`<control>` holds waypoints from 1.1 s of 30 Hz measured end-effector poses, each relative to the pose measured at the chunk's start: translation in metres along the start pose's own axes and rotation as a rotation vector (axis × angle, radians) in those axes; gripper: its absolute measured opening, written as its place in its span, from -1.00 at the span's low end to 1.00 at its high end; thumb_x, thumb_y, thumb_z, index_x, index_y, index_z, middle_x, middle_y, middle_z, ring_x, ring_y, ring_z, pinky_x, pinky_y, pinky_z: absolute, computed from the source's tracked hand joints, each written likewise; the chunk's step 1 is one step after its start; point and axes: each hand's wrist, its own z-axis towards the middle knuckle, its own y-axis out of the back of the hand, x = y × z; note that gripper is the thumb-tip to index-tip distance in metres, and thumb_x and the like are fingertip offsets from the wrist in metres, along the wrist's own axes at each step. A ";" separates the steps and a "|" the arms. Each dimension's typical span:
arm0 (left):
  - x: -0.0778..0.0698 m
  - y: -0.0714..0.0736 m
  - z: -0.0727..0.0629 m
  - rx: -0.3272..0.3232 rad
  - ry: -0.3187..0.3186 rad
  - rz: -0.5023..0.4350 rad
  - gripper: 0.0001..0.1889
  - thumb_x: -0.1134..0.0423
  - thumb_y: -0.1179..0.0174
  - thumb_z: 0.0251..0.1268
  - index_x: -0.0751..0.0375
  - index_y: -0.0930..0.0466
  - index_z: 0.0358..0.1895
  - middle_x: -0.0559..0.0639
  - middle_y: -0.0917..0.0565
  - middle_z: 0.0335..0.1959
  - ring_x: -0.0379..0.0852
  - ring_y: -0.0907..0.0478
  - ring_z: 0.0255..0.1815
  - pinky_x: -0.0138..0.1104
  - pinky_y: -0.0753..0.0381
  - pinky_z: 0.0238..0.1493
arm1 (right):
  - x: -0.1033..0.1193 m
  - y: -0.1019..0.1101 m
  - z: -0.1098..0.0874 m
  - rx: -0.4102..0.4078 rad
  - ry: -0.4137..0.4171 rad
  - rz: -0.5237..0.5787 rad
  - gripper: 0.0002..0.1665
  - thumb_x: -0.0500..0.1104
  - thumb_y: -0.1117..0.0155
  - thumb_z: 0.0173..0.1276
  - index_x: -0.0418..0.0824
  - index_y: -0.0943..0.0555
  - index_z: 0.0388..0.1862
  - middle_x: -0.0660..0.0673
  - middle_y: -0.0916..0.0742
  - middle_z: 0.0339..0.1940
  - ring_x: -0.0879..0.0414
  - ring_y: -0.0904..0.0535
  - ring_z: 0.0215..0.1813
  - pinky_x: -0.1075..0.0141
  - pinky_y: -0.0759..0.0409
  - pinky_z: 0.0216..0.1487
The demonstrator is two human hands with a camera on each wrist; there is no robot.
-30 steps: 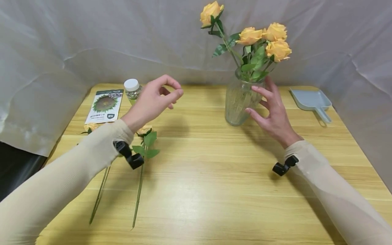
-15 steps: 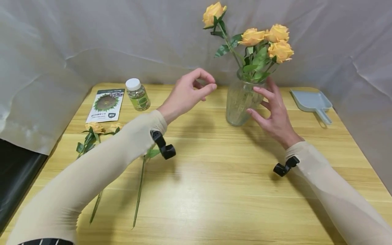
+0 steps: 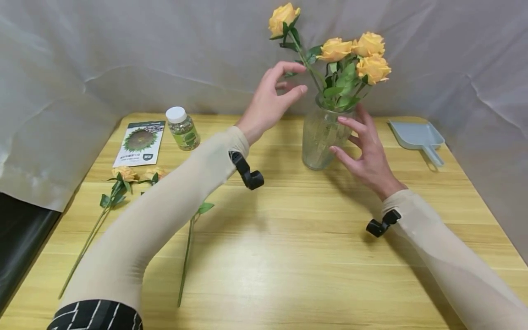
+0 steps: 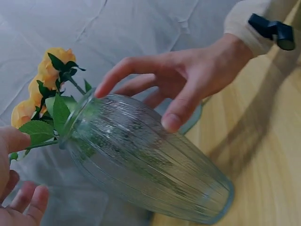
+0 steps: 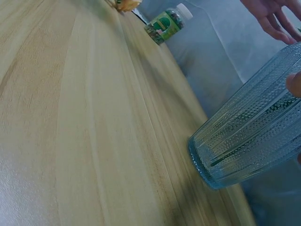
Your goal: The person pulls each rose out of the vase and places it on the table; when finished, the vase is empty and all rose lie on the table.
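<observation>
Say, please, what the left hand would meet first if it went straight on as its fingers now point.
Most likely the stem of the leftmost rose in the vase: it is just beyond the left hand's fingertips. Depth is unclear, so they may already touch.

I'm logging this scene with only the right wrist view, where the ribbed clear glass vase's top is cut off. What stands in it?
Observer: Four yellow-orange roses show in the ribbed clear glass vase.
Operator: What is the left hand near?
Observer: The left hand is beside the green stem of the vase's leftmost rose.
Operator: Anything to the right of the vase?
Observer: A pale grey-blue dustpan lies there, toward the wooden table's far edge.
</observation>
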 end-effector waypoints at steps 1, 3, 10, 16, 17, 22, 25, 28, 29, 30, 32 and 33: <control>-0.001 -0.001 0.003 -0.011 -0.012 0.016 -0.56 0.16 -0.35 0.60 -0.03 -0.55 0.44 -0.14 -0.48 0.52 -0.11 -0.48 0.49 -0.35 -0.56 0.45 | 0.000 0.000 0.000 -0.001 0.001 -0.001 -0.15 -0.39 -0.54 0.40 -0.12 -0.41 0.59 -0.10 -0.10 0.85 -0.13 -0.20 0.78 0.44 -0.55 0.49; -0.003 -0.003 0.009 -0.028 -0.036 0.011 -0.55 0.20 -0.34 0.60 0.02 -0.55 0.45 -0.12 -0.49 0.52 -0.16 -0.46 0.51 -0.40 -0.49 0.50 | 0.001 0.000 0.000 -0.003 0.001 0.001 -0.15 -0.38 -0.54 0.40 -0.12 -0.42 0.59 -0.08 -0.10 0.85 -0.12 -0.21 0.77 0.47 -0.54 0.49; -0.010 -0.009 0.017 -0.081 -0.036 -0.076 -0.53 0.26 -0.32 0.60 0.06 -0.54 0.48 -0.14 -0.59 0.49 -0.31 -0.47 0.46 -0.55 -0.39 0.48 | 0.002 -0.002 -0.002 -0.008 0.008 0.006 -0.15 -0.39 -0.55 0.38 -0.14 -0.42 0.58 -0.08 -0.12 0.85 -0.10 -0.19 0.78 0.50 -0.53 0.48; -0.010 -0.012 0.018 -0.123 -0.098 -0.113 -0.63 0.29 -0.29 0.62 0.15 -0.61 0.38 -0.05 -0.67 0.38 -0.28 -0.51 0.41 -0.60 -0.39 0.44 | 0.004 -0.002 -0.001 -0.014 0.017 0.009 -0.15 -0.39 -0.55 0.38 -0.14 -0.43 0.58 -0.08 -0.13 0.84 -0.11 -0.20 0.78 0.47 -0.54 0.48; -0.009 -0.013 0.018 -0.125 -0.106 -0.117 -0.65 0.30 -0.28 0.63 0.16 -0.61 0.36 -0.04 -0.68 0.35 -0.27 -0.53 0.39 -0.60 -0.40 0.43 | 0.005 -0.001 -0.001 -0.014 0.018 0.010 -0.16 -0.39 -0.55 0.38 -0.15 -0.43 0.57 -0.08 -0.13 0.84 -0.11 -0.20 0.78 0.47 -0.54 0.48; -0.009 -0.020 0.017 -0.120 -0.127 -0.120 -0.68 0.34 -0.25 0.64 0.19 -0.63 0.34 0.01 -0.69 0.30 -0.23 -0.56 0.34 -0.60 -0.43 0.39 | 0.004 0.000 -0.002 -0.017 0.017 0.009 -0.16 -0.41 -0.55 0.37 -0.16 -0.42 0.57 -0.10 -0.13 0.84 -0.13 -0.22 0.77 0.47 -0.54 0.48; -0.011 -0.024 0.013 -0.100 -0.128 -0.087 -0.67 0.33 -0.22 0.66 0.19 -0.61 0.37 0.00 -0.66 0.37 -0.24 -0.53 0.39 -0.60 -0.41 0.42 | 0.003 0.000 -0.002 -0.016 0.015 0.011 -0.15 -0.43 -0.53 0.37 -0.17 -0.42 0.57 -0.13 -0.13 0.84 -0.15 -0.21 0.77 0.45 -0.56 0.49; -0.014 -0.027 0.007 -0.081 -0.131 -0.059 -0.63 0.33 -0.19 0.69 0.17 -0.59 0.43 -0.01 -0.61 0.46 -0.24 -0.49 0.47 -0.60 -0.37 0.47 | 0.002 0.000 -0.002 -0.011 0.010 0.015 -0.15 -0.43 -0.53 0.38 -0.16 -0.41 0.58 -0.12 -0.12 0.85 -0.13 -0.20 0.77 0.43 -0.56 0.49; -0.015 -0.028 0.005 -0.075 -0.132 -0.055 -0.62 0.33 -0.18 0.70 0.16 -0.57 0.46 -0.03 -0.59 0.50 -0.24 -0.47 0.50 -0.60 -0.36 0.48 | 0.002 0.000 -0.002 -0.010 0.009 0.016 -0.15 -0.42 -0.53 0.38 -0.16 -0.41 0.58 -0.12 -0.12 0.85 -0.13 -0.20 0.78 0.43 -0.56 0.49; -0.017 -0.028 0.003 -0.070 -0.126 -0.058 -0.60 0.32 -0.17 0.70 0.15 -0.57 0.48 -0.05 -0.58 0.52 -0.26 -0.46 0.51 -0.60 -0.36 0.49 | 0.002 0.000 -0.001 -0.009 0.010 0.016 -0.15 -0.42 -0.53 0.39 -0.16 -0.42 0.58 -0.11 -0.12 0.85 -0.12 -0.20 0.78 0.42 -0.56 0.49; -0.020 -0.028 0.001 -0.057 -0.113 -0.090 -0.58 0.32 -0.17 0.71 0.13 -0.56 0.50 -0.06 -0.57 0.53 -0.27 -0.46 0.51 -0.59 -0.41 0.47 | 0.002 -0.001 -0.001 -0.010 0.009 0.013 -0.15 -0.41 -0.54 0.38 -0.15 -0.42 0.58 -0.11 -0.12 0.85 -0.11 -0.20 0.78 0.43 -0.56 0.49; -0.021 -0.029 0.000 -0.052 -0.108 -0.108 -0.58 0.31 -0.17 0.71 0.13 -0.56 0.50 -0.07 -0.58 0.52 -0.29 -0.47 0.51 -0.58 -0.44 0.46 | 0.002 -0.001 -0.001 -0.010 0.011 0.010 -0.15 -0.41 -0.54 0.38 -0.15 -0.42 0.58 -0.11 -0.12 0.85 -0.11 -0.20 0.78 0.42 -0.57 0.49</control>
